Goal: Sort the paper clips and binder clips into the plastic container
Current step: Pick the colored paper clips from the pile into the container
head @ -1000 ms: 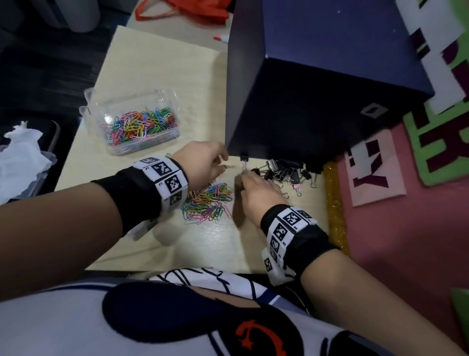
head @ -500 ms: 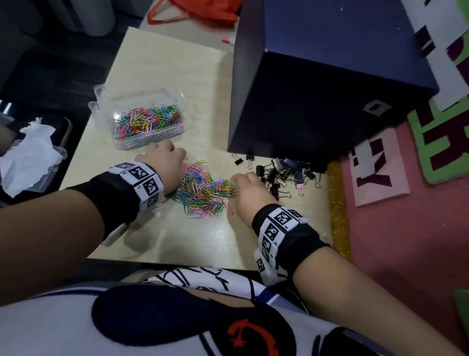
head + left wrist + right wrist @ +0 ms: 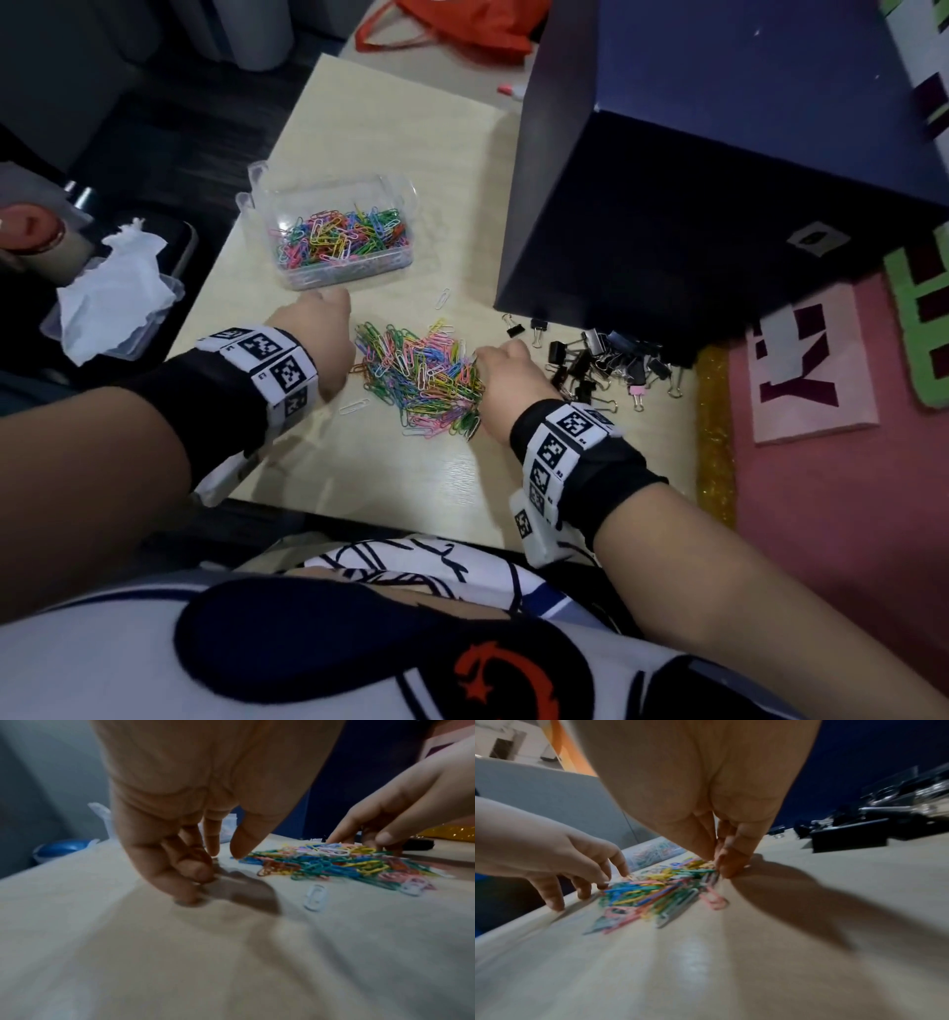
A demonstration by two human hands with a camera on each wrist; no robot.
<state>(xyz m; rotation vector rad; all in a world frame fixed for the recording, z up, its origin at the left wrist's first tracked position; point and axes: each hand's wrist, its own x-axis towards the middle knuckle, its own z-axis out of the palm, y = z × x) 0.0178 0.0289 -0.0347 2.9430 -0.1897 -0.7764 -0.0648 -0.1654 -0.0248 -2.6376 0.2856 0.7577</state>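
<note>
A heap of coloured paper clips (image 3: 421,375) lies on the pale table (image 3: 390,478), between my two hands. My left hand (image 3: 318,334) sits at the heap's left edge, fingertips (image 3: 190,900) down on the table, holding nothing. At the heap's right edge, my right hand (image 3: 506,367) has its fingers (image 3: 731,870) against the clips. Behind the left hand stands the clear plastic container (image 3: 405,192), holding several coloured paper clips. Black binder clips (image 3: 606,360) lie scattered right of my right hand.
A large dark blue box (image 3: 719,180) stands at the back right, close over the binder clips. Single white paper clips (image 3: 354,406) (image 3: 442,298) lie loose. A tray with crumpled tissue (image 3: 113,288) sits off the table's left edge. Pink matting (image 3: 821,514) borders the right.
Both hands have drawn back from the box's front edge. The left hand has moved left, uncovering the heap, and the two hands now flank it.
</note>
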